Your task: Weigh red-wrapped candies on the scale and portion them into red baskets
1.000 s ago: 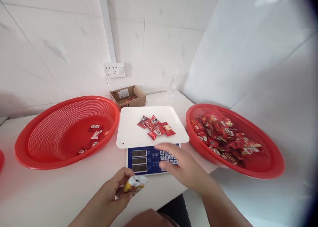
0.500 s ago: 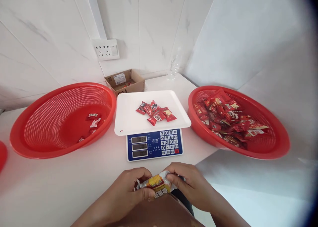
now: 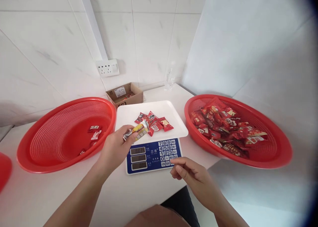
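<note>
Left hand [image 3: 115,143]: clamped, thumb against fingers, on a small glossy yellow-and-white wrapped packet [image 3: 142,131].
Packet: tilted, over the near left part of a white rectangular plastic pan [image 3: 128,116]; contact with the pan impossible to tell.
Pan load: red pillow-shaped glossy sachets [image 3: 155,128], just beyond and right of the packet.
Right hand [image 3: 192,175]: apart from the left, loosely curled and partly open, at the near right corner of the blue rectangular keypad panel [image 3: 154,158], nearer the body than the packet.
</note>
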`<action>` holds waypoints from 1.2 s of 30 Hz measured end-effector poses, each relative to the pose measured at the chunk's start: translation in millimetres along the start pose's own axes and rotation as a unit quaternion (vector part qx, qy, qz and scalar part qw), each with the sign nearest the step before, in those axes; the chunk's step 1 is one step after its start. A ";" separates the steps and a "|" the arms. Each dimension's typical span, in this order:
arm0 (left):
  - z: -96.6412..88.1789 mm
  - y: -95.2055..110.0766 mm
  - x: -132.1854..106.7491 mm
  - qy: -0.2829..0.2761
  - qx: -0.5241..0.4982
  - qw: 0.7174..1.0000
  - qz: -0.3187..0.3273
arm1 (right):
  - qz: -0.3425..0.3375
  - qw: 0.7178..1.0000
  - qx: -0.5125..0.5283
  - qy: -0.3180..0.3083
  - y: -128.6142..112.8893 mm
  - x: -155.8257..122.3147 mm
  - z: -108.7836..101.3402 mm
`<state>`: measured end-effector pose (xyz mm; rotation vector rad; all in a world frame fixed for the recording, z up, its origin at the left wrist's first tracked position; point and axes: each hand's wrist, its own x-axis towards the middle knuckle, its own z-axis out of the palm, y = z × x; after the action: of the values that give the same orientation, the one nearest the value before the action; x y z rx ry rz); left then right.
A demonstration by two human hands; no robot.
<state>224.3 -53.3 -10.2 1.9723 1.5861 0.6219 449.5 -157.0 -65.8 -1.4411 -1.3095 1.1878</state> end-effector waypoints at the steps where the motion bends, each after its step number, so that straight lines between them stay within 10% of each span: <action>1: 2.7 2.3 9.5 0.021 0.045 0.999 0.005 | 0.002 1.000 -0.003 0.007 1.3 -1.2 -2.6; 8: 31.4 10.9 41.7 0.004 0.266 0.963 0.042 | 0.023 0.999 -0.033 0.025 13.8 -9.5 -13.3; 36: 28.7 9.7 111.8 0.006 0.235 0.965 0.116 | 0.036 0.995 -0.091 0.029 30.4 -3.3 -26.8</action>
<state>272.9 51.0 -22.6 2.5325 1.6322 0.3614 481.9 -163.1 -89.5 -1.6541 -1.3645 1.0868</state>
